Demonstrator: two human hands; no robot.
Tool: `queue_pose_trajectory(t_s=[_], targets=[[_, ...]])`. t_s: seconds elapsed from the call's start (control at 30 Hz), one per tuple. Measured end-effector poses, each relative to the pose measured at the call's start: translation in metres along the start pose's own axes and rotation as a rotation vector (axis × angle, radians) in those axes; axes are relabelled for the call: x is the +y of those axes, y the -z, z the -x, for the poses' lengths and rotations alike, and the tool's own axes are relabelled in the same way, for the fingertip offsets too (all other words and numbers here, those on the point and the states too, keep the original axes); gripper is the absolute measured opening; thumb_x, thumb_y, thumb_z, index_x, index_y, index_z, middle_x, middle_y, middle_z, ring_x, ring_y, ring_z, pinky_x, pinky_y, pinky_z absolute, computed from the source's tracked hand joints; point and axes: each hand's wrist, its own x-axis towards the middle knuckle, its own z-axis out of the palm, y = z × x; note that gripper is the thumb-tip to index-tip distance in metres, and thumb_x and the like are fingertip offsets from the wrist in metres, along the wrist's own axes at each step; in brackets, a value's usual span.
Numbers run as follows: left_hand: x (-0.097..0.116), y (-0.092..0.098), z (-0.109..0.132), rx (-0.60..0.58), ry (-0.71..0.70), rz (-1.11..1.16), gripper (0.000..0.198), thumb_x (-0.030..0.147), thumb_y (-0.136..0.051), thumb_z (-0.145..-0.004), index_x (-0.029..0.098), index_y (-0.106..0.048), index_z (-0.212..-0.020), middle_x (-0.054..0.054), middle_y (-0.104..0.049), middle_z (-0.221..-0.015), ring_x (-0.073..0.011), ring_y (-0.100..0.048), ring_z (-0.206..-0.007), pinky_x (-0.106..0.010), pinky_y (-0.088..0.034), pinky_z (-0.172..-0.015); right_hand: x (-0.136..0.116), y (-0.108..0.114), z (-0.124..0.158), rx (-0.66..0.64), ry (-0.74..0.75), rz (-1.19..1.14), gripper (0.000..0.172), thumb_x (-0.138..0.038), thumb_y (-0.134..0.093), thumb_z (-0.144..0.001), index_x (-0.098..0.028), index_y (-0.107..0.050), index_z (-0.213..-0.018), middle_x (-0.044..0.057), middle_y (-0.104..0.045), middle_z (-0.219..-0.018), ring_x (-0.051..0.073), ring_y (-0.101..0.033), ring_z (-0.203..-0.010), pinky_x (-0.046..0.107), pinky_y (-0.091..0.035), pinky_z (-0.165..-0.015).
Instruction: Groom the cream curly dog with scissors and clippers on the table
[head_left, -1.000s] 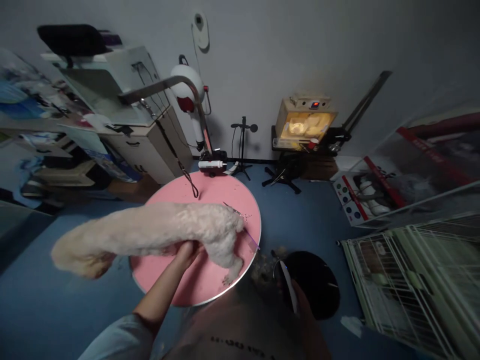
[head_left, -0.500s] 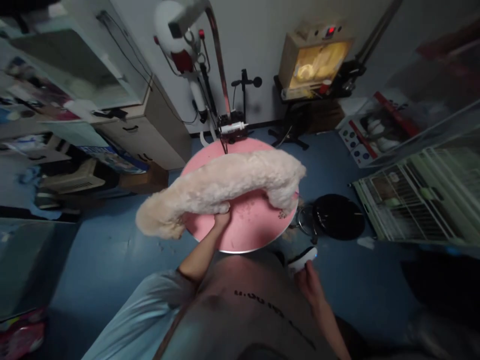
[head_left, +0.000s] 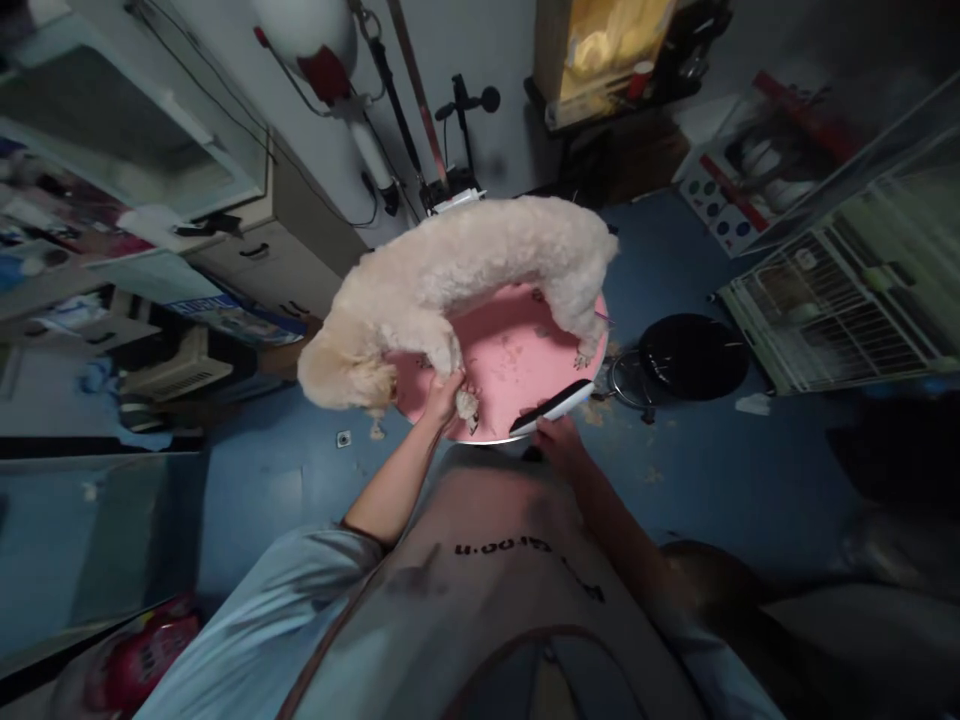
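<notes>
Around me is a dim room with a blue floor (head_left: 270, 520), a wire cage (head_left: 832, 320) off to the right and a round pink grooming table (head_left: 495, 345) before me. The cream, curly-coated dog (head_left: 465, 250) stands on it, head out past the table's left edge. My left hand (head_left: 445, 393) is closed around a foreleg, its fluffy paw (head_left: 466, 404) poking out beyond my fingers. My right hand (head_left: 559, 440) grips a black-and-white hair clipper (head_left: 555, 406) over the near rim. I judge the coat soft and springy, the body warm weight that may shift, the leg thin and easily strained: best held lightly, just above the paw. The dog's face is turned down and mostly hidden; my right fingertips and the clipper's blade are hard to make out.
</notes>
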Motion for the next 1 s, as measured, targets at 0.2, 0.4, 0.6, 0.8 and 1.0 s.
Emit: queue_pose_trajectory(t_s=[0.2, 0.4, 0.6, 0.8, 1.0], targets=[[0.014, -0.014, 0.016, 0.009, 0.045, 0.136, 0.060, 0.047, -0.087, -0.055, 0.018, -0.035, -0.062, 0.010, -0.031, -0.045, -0.0022, -0.031, -0.035, -0.014, -0.024, -0.035, -0.014, -0.051, -0.029, -0.085, 0.087, -0.061, 0.029, -0.032, -0.070, -0.064, -0.022, -0.052, -0.084, -0.004, -0.066, -0.069, 0.006, -0.041, -0.043, 0.020, -0.033, -0.042], [0.020, -0.014, 0.016, 0.045, 0.158, 0.220, 0.058, 0.042, -0.078, -0.073, 0.018, -0.028, -0.058, 0.011, -0.022, -0.042, -0.0017, -0.022, -0.032, -0.013, -0.017, -0.032, -0.007, -0.074, -0.044, -0.136, 0.108, 0.040, 0.022, -0.034, -0.066, -0.064, -0.021, -0.051, -0.074, -0.007, -0.049, -0.051, 0.006, -0.039, -0.043, 0.019, -0.030, -0.041], [0.021, -0.021, 0.018, 0.056, 0.230, 0.263, 0.057, 0.043, -0.067, -0.083, 0.018, -0.025, -0.055, 0.010, -0.020, -0.043, -0.0018, -0.019, -0.032, -0.014, -0.016, -0.032, -0.019, -0.075, -0.040, -0.174, 0.108, 0.116, 0.018, -0.034, -0.064, -0.066, -0.020, -0.053, -0.069, -0.008, -0.045, -0.047, 0.006, -0.036, -0.040, 0.020, -0.027, -0.039], [0.019, -0.026, 0.019, 0.082, 0.135, 0.277, 0.053, 0.038, -0.076, -0.075, 0.018, -0.031, -0.058, 0.011, -0.023, -0.043, -0.0016, -0.023, -0.032, -0.014, -0.014, -0.033, -0.046, -0.090, -0.024, -0.243, 0.231, 0.368, 0.017, -0.026, -0.066, -0.060, -0.020, -0.051, -0.067, -0.004, -0.054, -0.060, 0.010, -0.049, -0.056, 0.022, -0.041, -0.052], [0.025, -0.022, 0.021, 0.074, 0.186, 0.293, 0.054, 0.039, -0.072, -0.080, 0.018, -0.028, -0.055, 0.010, -0.022, -0.041, -0.0019, -0.022, -0.031, -0.014, -0.016, -0.033, -0.048, -0.091, -0.021, -0.327, 0.224, 0.456, 0.016, -0.024, -0.066, -0.059, -0.019, -0.052, -0.067, -0.004, -0.054, -0.060, 0.011, -0.050, -0.057, 0.023, -0.041, -0.052]])
